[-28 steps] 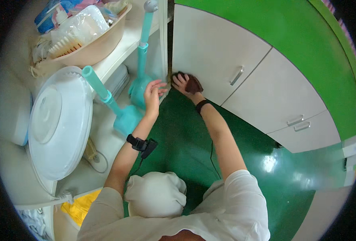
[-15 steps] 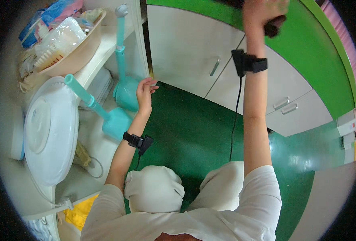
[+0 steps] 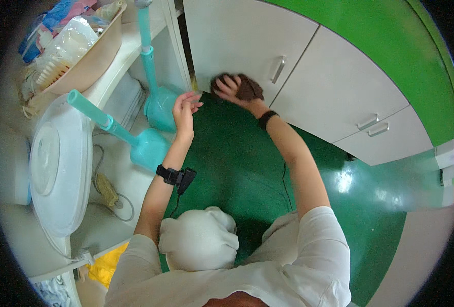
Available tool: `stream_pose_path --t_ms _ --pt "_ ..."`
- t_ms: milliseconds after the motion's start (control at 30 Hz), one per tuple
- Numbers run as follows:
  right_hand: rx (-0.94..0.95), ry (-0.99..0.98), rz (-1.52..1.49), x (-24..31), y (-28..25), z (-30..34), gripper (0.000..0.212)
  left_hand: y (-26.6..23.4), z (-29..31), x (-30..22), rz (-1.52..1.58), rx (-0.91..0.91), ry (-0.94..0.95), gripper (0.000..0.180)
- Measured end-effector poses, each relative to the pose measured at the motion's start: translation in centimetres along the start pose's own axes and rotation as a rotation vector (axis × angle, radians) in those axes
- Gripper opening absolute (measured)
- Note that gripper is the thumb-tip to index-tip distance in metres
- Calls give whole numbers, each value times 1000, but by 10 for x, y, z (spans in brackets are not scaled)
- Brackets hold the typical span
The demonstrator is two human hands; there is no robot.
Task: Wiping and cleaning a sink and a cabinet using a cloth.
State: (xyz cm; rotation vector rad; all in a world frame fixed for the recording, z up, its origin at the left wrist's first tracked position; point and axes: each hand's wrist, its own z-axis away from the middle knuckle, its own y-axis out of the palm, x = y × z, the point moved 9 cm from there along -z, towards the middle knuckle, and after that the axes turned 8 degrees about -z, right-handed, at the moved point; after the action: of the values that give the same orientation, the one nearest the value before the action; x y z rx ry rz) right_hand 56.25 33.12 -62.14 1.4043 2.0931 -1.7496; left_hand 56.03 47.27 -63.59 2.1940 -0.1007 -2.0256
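Note:
My right hand (image 3: 233, 91) presses a bunched dark brown cloth (image 3: 250, 89) against the lower part of the white cabinet door (image 3: 237, 38), left of its metal handle. The fingers lie over the cloth and are slightly blurred. My left hand (image 3: 185, 108) hangs in the air above the green floor, its fingers loosely bent and apart, nothing in them. Beside it, on the left, are two turquoise plastic things with rounded bases and tube-like handles, one farther off (image 3: 160, 108) and one nearer (image 3: 149, 148).
An open white shelf unit at the left bears a beige basin (image 3: 91, 64) with packages and a brush. Below it a large white lid (image 3: 58, 169) leans on edge. Yellow fabric (image 3: 106, 266) lies low down. More cabinet handles (image 3: 368, 122) stick out at the right.
My right hand has come down and to the left with the brown cloth, from the green top to the bottom of the cabinet door. The left hand has hardly moved.

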Motion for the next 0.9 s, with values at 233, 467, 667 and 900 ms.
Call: stream_pose_path --t_ms 233,467,667,900 --pt "348 -184 15 30 44 85 38 -15 -3 3 -69 -1 27 25" --pt "-40 71 16 -44 -64 91 44 13 -6 8 -12 12 32 22" --pt "-66 10 66 -41 -79 135 41 56 -1 14 -67 121 4 24" --pt "-151 233 252 -77 -132 195 36 69 -4 21 -134 134 -16 22"
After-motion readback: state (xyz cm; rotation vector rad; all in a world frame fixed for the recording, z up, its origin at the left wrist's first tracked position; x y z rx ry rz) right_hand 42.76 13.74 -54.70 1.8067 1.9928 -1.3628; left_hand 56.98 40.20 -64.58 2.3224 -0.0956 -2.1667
